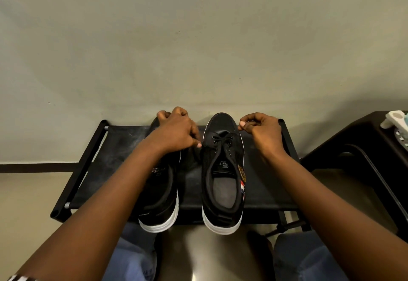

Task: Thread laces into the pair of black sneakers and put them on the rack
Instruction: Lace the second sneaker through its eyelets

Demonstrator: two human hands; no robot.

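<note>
Black sneakers (pixel 221 177) stand side by side on the rack (pixel 265 192), toes toward the far wall. Left hand (pixel 176 130) rests curled on the left shoe, fingers (pixel 197 143) pinching lace beside the right shoe; right hand (pixel 261 127) pinches the lace (pixel 223 140) end on the right.

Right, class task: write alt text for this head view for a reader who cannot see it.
Two black sneakers sit side by side on a black rack by a wall; the left hand and right hand each pinch a black lace end of the right-side sneaker.
</note>
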